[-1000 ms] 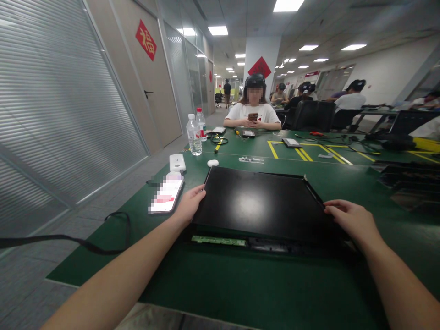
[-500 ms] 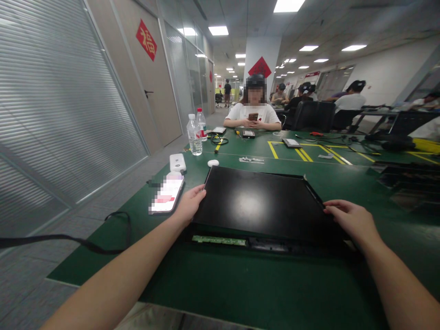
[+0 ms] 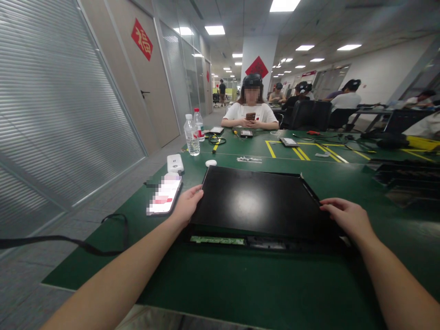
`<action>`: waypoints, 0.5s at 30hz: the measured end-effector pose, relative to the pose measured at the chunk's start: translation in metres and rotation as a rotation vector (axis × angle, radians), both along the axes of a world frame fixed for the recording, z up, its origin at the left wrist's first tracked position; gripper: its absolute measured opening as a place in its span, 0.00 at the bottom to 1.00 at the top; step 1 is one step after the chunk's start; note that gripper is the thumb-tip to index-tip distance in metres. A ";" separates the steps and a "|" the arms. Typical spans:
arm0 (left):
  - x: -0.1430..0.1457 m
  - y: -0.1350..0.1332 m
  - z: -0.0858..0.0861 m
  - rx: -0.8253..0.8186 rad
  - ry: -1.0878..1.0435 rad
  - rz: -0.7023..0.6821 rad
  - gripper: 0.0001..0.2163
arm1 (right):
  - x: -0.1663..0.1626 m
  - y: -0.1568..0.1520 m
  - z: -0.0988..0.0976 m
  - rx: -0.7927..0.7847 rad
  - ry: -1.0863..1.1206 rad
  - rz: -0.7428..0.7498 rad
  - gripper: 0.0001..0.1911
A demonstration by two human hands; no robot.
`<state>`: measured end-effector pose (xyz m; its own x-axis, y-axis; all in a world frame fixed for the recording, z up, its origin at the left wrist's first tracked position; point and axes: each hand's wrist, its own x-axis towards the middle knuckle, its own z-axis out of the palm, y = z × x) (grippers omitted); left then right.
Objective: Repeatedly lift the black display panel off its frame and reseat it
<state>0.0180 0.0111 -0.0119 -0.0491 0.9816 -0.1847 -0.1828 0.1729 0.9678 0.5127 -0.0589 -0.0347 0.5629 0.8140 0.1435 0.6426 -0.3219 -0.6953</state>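
A flat black LCD panel (image 3: 240, 197) lies tilted in a black frame (image 3: 299, 246) on the green table. Along the frame's near side shows a strip of green circuit board (image 3: 217, 240). My left hand (image 3: 187, 202) is closed on the panel's left edge, thumb on top. At the right edge my right hand (image 3: 347, 215) pinches the panel between thumb and fingers; whether it also grips the frame there, I cannot tell. The panel's underside is hidden.
Left of the panel lie a lit phone (image 3: 164, 195) and a white device (image 3: 175, 163). Behind stand two water bottles (image 3: 193, 137). Hard drives (image 3: 289, 142), cables and yellow tape lines lie farther back. Dark stacked parts (image 3: 398, 178) are at right. A person (image 3: 250, 112) sits opposite.
The whole view has shifted slightly. Both hands keep their holds, and the panel shows no clear movement on the table.
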 end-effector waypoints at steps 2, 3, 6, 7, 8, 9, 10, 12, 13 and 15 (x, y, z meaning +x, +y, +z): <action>0.001 -0.001 0.002 -0.007 0.001 -0.005 0.18 | -0.003 -0.001 0.001 0.027 0.031 -0.008 0.14; 0.001 -0.001 0.002 -0.010 0.002 -0.010 0.18 | -0.005 -0.001 0.002 0.030 0.051 -0.013 0.14; 0.001 -0.001 0.003 -0.023 0.004 -0.018 0.19 | -0.009 -0.003 0.007 0.014 0.096 -0.029 0.15; 0.001 -0.001 0.003 -0.028 0.006 -0.017 0.18 | -0.010 -0.003 0.008 0.007 0.101 -0.031 0.15; 0.001 -0.001 0.003 -0.031 0.008 -0.016 0.18 | -0.010 -0.003 0.009 0.002 0.103 -0.030 0.15; 0.001 -0.001 0.003 -0.031 0.008 -0.018 0.18 | -0.010 -0.004 0.010 -0.001 0.103 -0.029 0.15; 0.000 -0.001 0.003 -0.029 0.007 -0.019 0.19 | -0.009 -0.004 0.010 -0.002 0.103 -0.027 0.15; 0.000 0.000 0.003 -0.023 0.002 -0.025 0.20 | -0.008 -0.004 0.009 0.001 0.096 -0.025 0.15; 0.000 0.000 0.003 -0.022 -0.001 -0.025 0.20 | -0.007 -0.003 0.008 0.003 0.089 -0.026 0.15; -0.001 0.000 0.003 -0.026 0.002 -0.016 0.20 | -0.004 -0.002 0.005 0.002 0.059 -0.027 0.15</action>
